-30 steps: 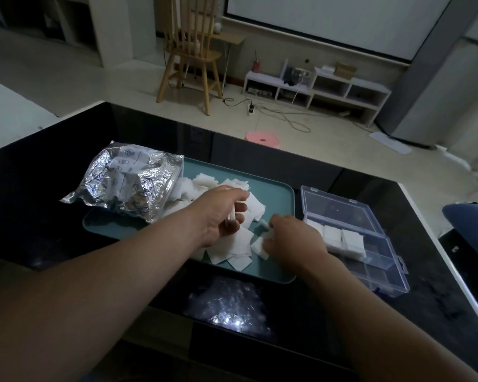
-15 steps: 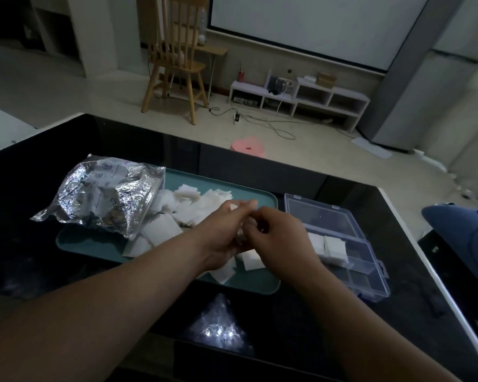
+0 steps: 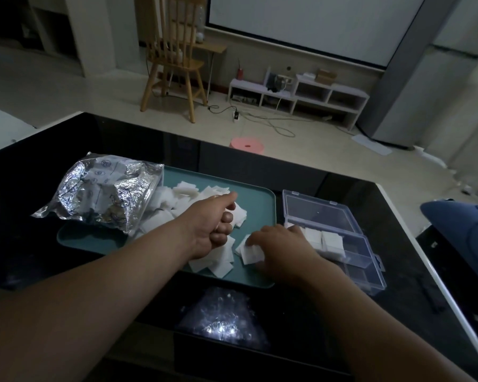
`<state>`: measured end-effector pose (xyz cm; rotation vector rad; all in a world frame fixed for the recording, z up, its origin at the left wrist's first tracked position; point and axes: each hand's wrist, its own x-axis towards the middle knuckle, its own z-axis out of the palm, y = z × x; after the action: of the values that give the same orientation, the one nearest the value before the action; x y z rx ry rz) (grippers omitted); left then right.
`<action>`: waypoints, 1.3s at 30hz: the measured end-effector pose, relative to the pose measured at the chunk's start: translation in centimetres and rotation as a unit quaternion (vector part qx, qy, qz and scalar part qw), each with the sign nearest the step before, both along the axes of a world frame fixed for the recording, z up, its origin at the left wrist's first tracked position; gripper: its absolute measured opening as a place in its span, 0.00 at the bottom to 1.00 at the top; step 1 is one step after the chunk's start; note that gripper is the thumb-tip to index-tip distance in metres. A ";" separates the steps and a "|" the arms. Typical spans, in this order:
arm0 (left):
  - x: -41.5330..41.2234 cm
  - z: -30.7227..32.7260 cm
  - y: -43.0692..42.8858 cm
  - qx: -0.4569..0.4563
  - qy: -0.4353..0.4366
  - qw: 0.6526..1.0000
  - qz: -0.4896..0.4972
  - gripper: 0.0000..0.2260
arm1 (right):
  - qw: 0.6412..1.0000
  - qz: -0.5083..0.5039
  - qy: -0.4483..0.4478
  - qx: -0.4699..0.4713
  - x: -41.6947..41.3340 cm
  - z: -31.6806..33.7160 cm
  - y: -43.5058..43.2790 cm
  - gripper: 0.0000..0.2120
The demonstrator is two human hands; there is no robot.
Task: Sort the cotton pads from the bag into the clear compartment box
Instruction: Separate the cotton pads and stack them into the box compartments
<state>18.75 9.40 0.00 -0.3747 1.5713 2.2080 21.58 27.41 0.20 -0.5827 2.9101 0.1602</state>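
Observation:
A crinkled foil bag [image 3: 105, 194] lies open on the left end of a teal tray [image 3: 260, 205], and loose white cotton pads [image 3: 182, 194] spill from it across the tray. My left hand [image 3: 213, 224] hovers over the pads with fingers curled round a few of them, thumb stretched forward. My right hand [image 3: 282, 252] is low at the tray's right front, its fingertips pinching a pad [image 3: 251, 253]. Just right of the tray stands the clear compartment box [image 3: 367, 260], lid open, with pad stacks [image 3: 323, 238] in its far compartments.
The tray and box sit on a glossy black table [image 3: 329, 312] with a white right edge. A bright glare patch [image 3: 221, 323] shows near its front. A blue object [image 3: 464, 230] is at the far right. A wooden chair [image 3: 174, 59] and pink stool [image 3: 247, 144] stand beyond.
Half a second ago both hands met over the tray's middle. They have since parted: my right hand dropped onto a pad at the tray's right front, my left stayed above the pile.

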 end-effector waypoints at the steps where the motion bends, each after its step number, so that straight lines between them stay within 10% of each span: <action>1: 0.1 -0.1 0.0 -0.004 -0.003 1.000 0.000 0.11 | 1.000 0.004 0.009 0.004 -0.2 -0.2 -0.1 0.20; 12: 0.0 -0.6 0.3 -0.058 0.000 0.998 0.008 0.03 | 0.985 -0.055 0.069 -0.147 -1.1 -0.4 0.6 0.07; 17: 0.2 -0.4 1.2 -0.052 0.004 0.999 0.011 0.01 | 0.997 0.031 -0.027 -0.061 -0.6 -0.3 0.9 0.21; 23: 0.6 0.1 1.4 -0.049 0.005 0.999 0.008 0.01 | 0.998 0.053 0.026 -0.023 -0.2 -0.8 0.2 0.10; 31: 0.4 0.6 3.1 -0.023 0.066 0.997 0.035 0.05 | 0.887 -0.184 0.031 -0.424 0.7 2.9 3.2 0.08; 39: 2.3 2.0 9.4 0.000 0.115 0.992 -0.056 0.05 | 0.873 -0.177 0.027 -0.454 3.1 3.3 4.9 0.18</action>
<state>21.08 18.78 2.04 -0.0306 1.6632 2.2291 24.71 32.28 3.52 -0.1106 2.9269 -1.3017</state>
